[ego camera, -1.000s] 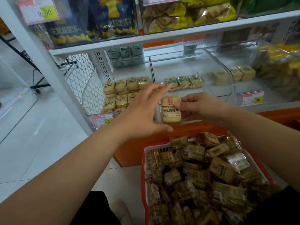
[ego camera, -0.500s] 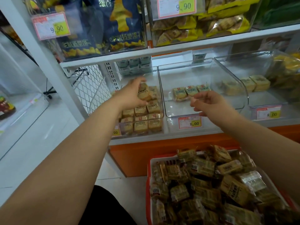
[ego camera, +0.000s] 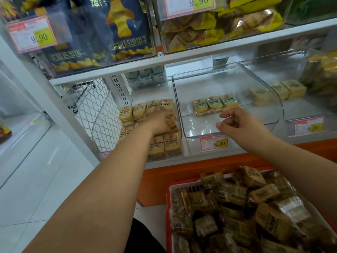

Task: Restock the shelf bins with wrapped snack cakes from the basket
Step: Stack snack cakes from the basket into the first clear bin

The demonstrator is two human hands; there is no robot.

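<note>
Nothing is held in the right hand [ego camera: 242, 123], fingers loosely curled, hovering at the front lip of the clear plastic middle bin [ego camera: 228, 84], where three yellow wrapped snack cakes [ego camera: 215, 105] are lined up at the back. The left hand [ego camera: 160, 121] is pushed down into the packed clear left bin [ego camera: 102, 125] among more cakes; its grip can't really be made out. The red plastic basket [ego camera: 168, 198] is piled with cakes below.

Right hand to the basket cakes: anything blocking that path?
Nothing visible. The right hand hangs with nothing in it before the middle bin, and the basket of wrapped cakes lies open-topped below it, with only open air between.
</note>
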